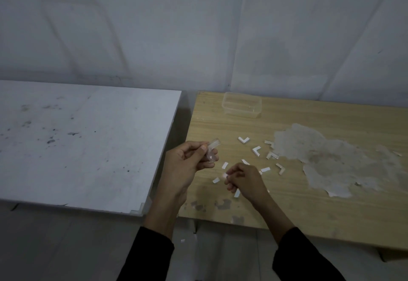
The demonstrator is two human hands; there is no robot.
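I note two tables side by side: a stained white table [88, 137] on the left and a wooden table [309, 210] on the right, with a narrow dark gap [183, 124] between them. A large peeled patch [331, 163] mars the wooden top on its right half. A clear tub [242, 114] stands at the far left corner of that top, well apart from the work.

Both hands hang over the left end of the wooden table. The left hand [187, 167] grasps a clear plastic piece [212, 151] between thumb and fingers, just above the table's left edge. The right hand [245, 181] pinches a small pale bit [225, 175] at its fingertips, just beside and below the left hand.

White corner pieces [243, 140] and short strips [224, 165] lie scattered around and beyond the right hand, some partly hidden under it.

The clear plastic piece stands with its long axis running away from me, its far end tilted slightly right, towards the tub.

Bare wood lies between the scatter and the tub. The near edge lies close under both wrists.
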